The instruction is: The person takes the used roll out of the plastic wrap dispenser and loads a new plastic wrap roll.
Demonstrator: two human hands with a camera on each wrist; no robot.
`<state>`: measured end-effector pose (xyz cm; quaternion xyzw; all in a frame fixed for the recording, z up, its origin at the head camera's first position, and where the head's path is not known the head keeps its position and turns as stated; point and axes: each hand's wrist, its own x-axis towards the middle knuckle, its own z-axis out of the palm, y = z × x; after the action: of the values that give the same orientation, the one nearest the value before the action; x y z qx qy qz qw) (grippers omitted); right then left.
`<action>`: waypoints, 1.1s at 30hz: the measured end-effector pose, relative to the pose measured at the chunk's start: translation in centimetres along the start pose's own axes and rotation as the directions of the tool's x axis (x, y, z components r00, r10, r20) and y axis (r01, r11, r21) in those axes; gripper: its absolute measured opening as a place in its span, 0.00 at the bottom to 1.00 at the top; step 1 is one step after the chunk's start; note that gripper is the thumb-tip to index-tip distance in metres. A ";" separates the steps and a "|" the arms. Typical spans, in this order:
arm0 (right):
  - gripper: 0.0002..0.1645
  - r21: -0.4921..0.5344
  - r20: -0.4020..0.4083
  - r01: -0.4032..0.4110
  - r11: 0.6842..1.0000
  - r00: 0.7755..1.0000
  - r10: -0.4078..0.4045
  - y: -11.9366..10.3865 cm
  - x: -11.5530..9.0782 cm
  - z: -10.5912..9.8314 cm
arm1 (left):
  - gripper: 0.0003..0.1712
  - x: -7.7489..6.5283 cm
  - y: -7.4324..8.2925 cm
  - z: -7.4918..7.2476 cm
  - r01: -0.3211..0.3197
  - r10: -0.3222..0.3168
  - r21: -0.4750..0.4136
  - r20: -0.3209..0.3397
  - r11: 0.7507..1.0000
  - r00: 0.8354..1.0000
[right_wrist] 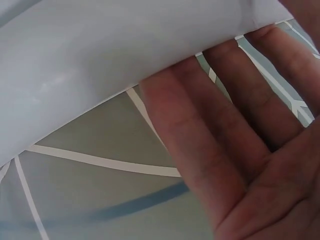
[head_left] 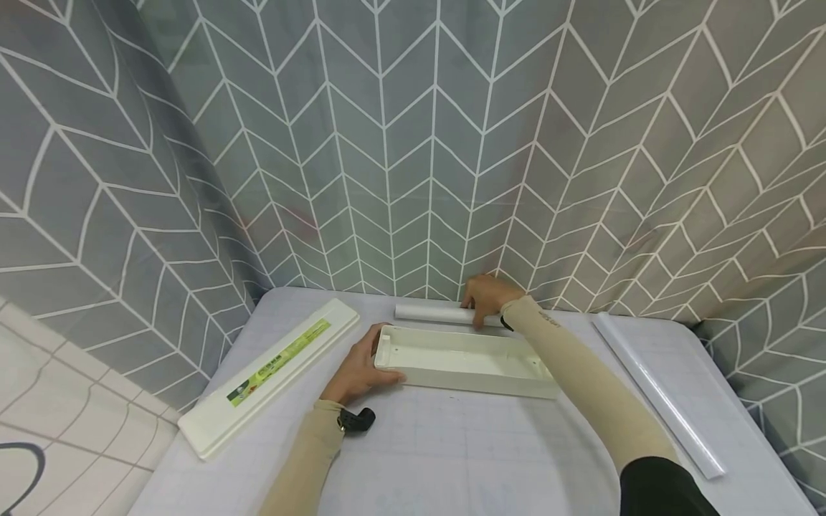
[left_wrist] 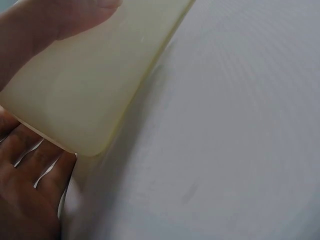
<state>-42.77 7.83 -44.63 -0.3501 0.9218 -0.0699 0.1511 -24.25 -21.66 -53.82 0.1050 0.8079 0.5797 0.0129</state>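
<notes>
A long cream open-topped plastic box lies on the white-covered table in the head view. My left hand grips its left end, thumb on the near side and fingers round the far side. In the left wrist view the box wall sits between the thumb and fingers. Behind the box lies a smooth white roll. My right hand holds this roll near its right part, thumb in front and fingers behind. The right wrist view shows the fingers against the edge of the roll.
A long cream lid with a green label lies slanted on the left of the table. At the right is a shiny clear roll. A grey patterned curtain hangs right behind the table's far edge.
</notes>
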 end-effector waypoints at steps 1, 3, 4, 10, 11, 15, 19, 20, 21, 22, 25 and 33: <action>0.32 0.001 0.003 -0.005 1.000 1.000 0.005 0.0 0.0 0.0 | 0.57 0.0 0.0 0.0 -0.001 0.001 0.002 -0.002 1.000 1.000; 0.32 -0.004 0.007 -0.009 1.000 1.000 0.009 0.0 0.1 0.0 | 0.58 0.0 0.0 0.0 -0.002 0.002 0.005 -0.003 1.000 1.000; 0.32 -0.009 0.006 -0.012 1.000 1.000 0.012 0.1 0.1 0.0 | 0.58 0.0 0.0 0.0 -0.002 0.003 0.007 -0.004 1.000 1.000; 0.33 -0.050 -0.003 -0.010 0.999 1.000 0.010 0.1 -0.2 0.1 | 0.59 0.0 0.0 -0.1 0.002 -0.002 0.017 -0.006 1.000 1.000; 0.33 -0.057 -0.004 -0.005 0.998 1.000 0.004 0.1 -0.2 0.1 | 0.59 0.0 0.0 -0.1 0.002 -0.002 0.018 -0.005 1.000 1.000; 0.34 -0.091 -0.009 0.010 0.996 1.000 -0.011 0.0 -0.4 0.0 | 0.59 0.0 0.0 -0.1 0.002 -0.002 0.019 -0.006 1.000 1.000; 0.38 -0.109 0.002 0.026 0.994 1.000 -0.026 -0.1 -0.6 -0.1 | 0.60 0.0 -0.1 -0.1 0.003 -0.003 0.022 -0.005 1.000 1.000; 0.39 -0.108 0.005 0.032 0.994 0.999 -0.032 -0.1 -0.8 -0.1 | 0.60 0.0 -0.1 -0.1 0.004 -0.004 0.026 -0.005 1.000 1.000; 0.40 -0.103 0.002 0.037 0.994 0.999 -0.037 -0.1 -0.9 -0.2 | 0.60 0.0 -0.1 -0.1 0.003 -0.003 0.028 -0.005 1.000 1.000; 0.41 -0.098 -0.006 0.042 0.994 0.999 -0.042 0.1 -1.2 -0.2 | 0.60 0.1 -0.1 0.0 0.003 -0.002 0.027 -0.004 1.000 1.000; 0.40 -0.080 -0.035 0.054 0.995 0.998 -0.057 0.6 -2.3 -0.6 | 0.60 0.1 -0.1 0.2 -0.002 0.002 0.023 -0.006 1.000 1.000; 0.39 -0.083 -0.085 0.038 0.996 0.995 -0.046 2.3 -6.7 -3.1 | 0.63 0.0 0.1 0.0 -0.001 0.001 0.025 -0.004 1.000 1.000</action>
<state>-40.42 14.09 -40.65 -0.3719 0.9220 -0.0507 0.0948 -24.28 -21.63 -53.77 0.1045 0.8151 0.5697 0.0095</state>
